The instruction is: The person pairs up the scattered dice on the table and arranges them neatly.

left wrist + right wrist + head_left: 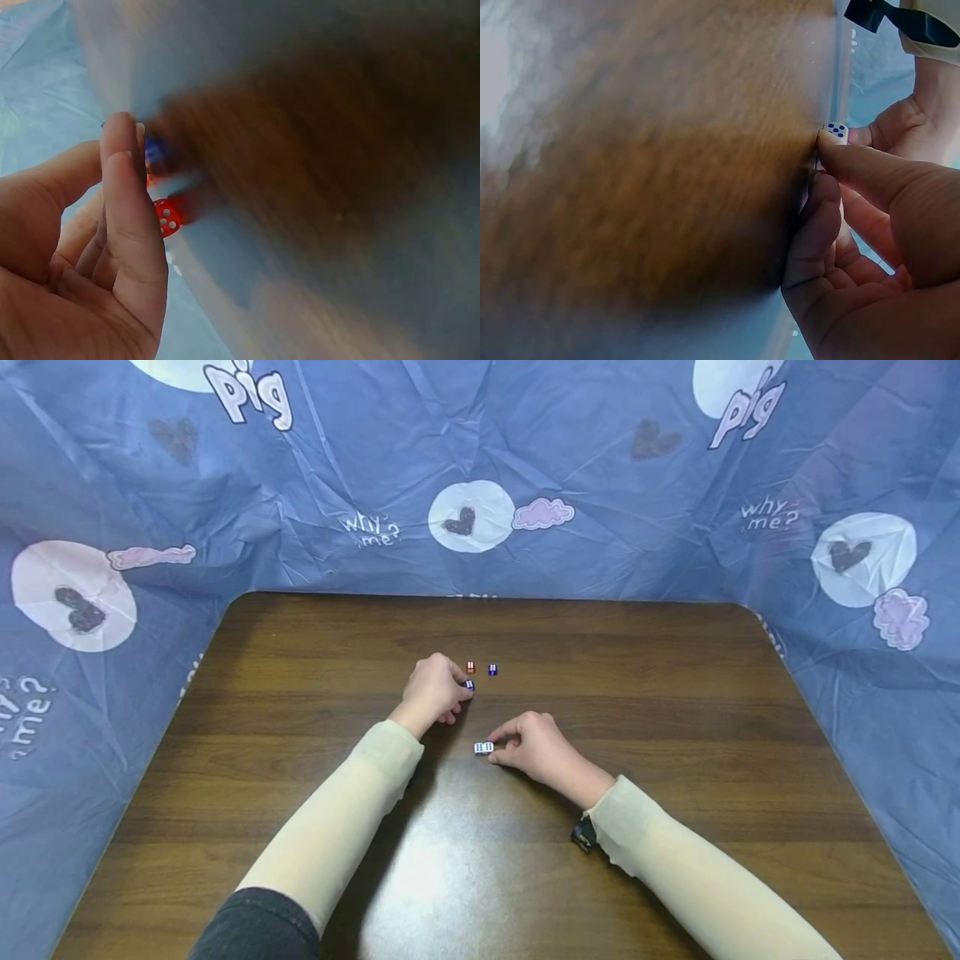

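My left hand [437, 687] pinches a small blue die [469, 685] between thumb and index finger, low over the table. Just beyond it on the wood lie a red die [471, 667] and a second blue die [492, 669], a short gap between them. Closer to me, two white dice [483, 747] sit side by side, and my right hand [534, 746] has its thumb and index finger pinched on the right-hand one. Blue pips show on a white die [838, 130] in the right wrist view. White pips mark the red die [168, 217] in the left wrist view.
A brown wooden table [675, 685] with rounded far corners carries the dice. Behind and beside it hangs a creased blue printed cloth [600, 460]. A black strapped device [583, 833] sits under the right sleeve cuff.
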### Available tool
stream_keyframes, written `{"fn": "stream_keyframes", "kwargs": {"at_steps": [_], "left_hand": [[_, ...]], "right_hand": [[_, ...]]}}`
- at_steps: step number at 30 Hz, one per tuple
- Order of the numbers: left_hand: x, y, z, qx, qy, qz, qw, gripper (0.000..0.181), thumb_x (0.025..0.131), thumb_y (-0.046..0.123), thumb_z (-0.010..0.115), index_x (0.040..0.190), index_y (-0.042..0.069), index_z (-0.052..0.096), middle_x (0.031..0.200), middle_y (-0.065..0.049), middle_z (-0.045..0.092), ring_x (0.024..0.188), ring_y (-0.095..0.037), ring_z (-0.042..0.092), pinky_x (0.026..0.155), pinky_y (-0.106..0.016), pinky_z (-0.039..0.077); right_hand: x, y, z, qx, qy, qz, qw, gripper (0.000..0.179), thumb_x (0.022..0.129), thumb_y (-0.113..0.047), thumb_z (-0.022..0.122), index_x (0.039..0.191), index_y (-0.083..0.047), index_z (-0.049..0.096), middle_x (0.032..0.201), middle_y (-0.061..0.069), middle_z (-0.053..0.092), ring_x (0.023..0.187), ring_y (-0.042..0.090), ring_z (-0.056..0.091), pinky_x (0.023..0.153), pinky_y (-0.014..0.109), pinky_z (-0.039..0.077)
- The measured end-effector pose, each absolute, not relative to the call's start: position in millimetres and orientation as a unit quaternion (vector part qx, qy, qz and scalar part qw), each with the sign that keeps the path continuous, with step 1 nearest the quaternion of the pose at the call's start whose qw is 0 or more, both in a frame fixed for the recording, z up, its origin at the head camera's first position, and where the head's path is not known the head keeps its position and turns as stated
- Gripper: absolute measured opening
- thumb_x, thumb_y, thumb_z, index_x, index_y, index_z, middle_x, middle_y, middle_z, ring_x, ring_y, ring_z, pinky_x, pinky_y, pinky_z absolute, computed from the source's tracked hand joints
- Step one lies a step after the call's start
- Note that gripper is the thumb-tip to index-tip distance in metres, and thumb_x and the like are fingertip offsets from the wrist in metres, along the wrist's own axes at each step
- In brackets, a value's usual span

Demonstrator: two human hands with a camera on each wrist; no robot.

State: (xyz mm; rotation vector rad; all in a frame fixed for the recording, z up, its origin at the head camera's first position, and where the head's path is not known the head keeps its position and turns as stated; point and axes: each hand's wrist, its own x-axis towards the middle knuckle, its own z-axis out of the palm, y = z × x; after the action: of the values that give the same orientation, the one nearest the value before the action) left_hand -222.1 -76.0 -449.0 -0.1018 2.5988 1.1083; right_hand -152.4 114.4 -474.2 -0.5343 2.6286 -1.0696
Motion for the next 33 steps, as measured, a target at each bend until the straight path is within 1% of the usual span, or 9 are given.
{"fn": "stream_keyframes", "kwargs": {"at_steps": [5, 12, 19, 27, 33], "left_hand": [[-222, -76, -449, -0.038, 0.909, 0.383, 0.16, 0.016, 0.091, 0.014, 0.079, 0.106, 0.007, 0.077, 0.062, -0.01, 0.07, 0.051, -0.024, 0.07, 0.049, -0.036, 0.058], [-224, -76, -452, -0.038, 0.912, 0.376, 0.16, 0.013, 0.092, 0.016, 0.079, 0.103, 0.009, 0.079, 0.061, -0.008, 0.069, 0.05, -0.022, 0.069, 0.047, -0.035, 0.057], [-224, -77, -452, -0.033, 0.917, 0.363, 0.163, 0.011, 0.093, 0.018, 0.078, 0.1, 0.01, 0.079, 0.063, -0.007, 0.07, 0.051, -0.021, 0.069, 0.048, -0.034, 0.056], [-214, -80, -451, -0.019, 0.927, 0.338, 0.158, 0.007, 0.093, 0.019, 0.078, 0.095, 0.013, 0.08, 0.061, -0.005, 0.069, 0.05, -0.02, 0.069, 0.049, -0.032, 0.054], [-202, -80, -447, -0.004, 0.929, 0.334, 0.163, 0.009, 0.092, 0.019, 0.079, 0.099, 0.014, 0.081, 0.06, -0.005, 0.069, 0.05, -0.02, 0.068, 0.048, -0.032, 0.054]], "right_hand": [[-152, 114, -474, -0.183, 0.899, -0.375, 0.13, 0.017, 0.082, -0.012, 0.087, 0.098, -0.011, 0.081, 0.059, -0.009, 0.061, 0.051, 0.005, 0.051, 0.047, 0.024, 0.041], [-153, 114, -473, -0.178, 0.902, -0.369, 0.135, 0.017, 0.082, -0.014, 0.087, 0.098, -0.012, 0.081, 0.059, -0.008, 0.061, 0.051, 0.005, 0.051, 0.048, 0.024, 0.041], [-153, 114, -474, -0.18, 0.9, -0.374, 0.133, 0.018, 0.082, -0.013, 0.088, 0.098, -0.011, 0.081, 0.059, -0.009, 0.061, 0.051, 0.005, 0.051, 0.048, 0.023, 0.041], [-154, 114, -475, -0.18, 0.902, -0.37, 0.13, 0.019, 0.081, -0.014, 0.088, 0.098, -0.012, 0.081, 0.059, -0.009, 0.061, 0.051, 0.006, 0.052, 0.048, 0.024, 0.042], [-154, 114, -475, -0.181, 0.9, -0.373, 0.131, 0.019, 0.081, -0.013, 0.088, 0.099, -0.011, 0.081, 0.059, -0.009, 0.062, 0.051, 0.006, 0.053, 0.047, 0.024, 0.042]]}}
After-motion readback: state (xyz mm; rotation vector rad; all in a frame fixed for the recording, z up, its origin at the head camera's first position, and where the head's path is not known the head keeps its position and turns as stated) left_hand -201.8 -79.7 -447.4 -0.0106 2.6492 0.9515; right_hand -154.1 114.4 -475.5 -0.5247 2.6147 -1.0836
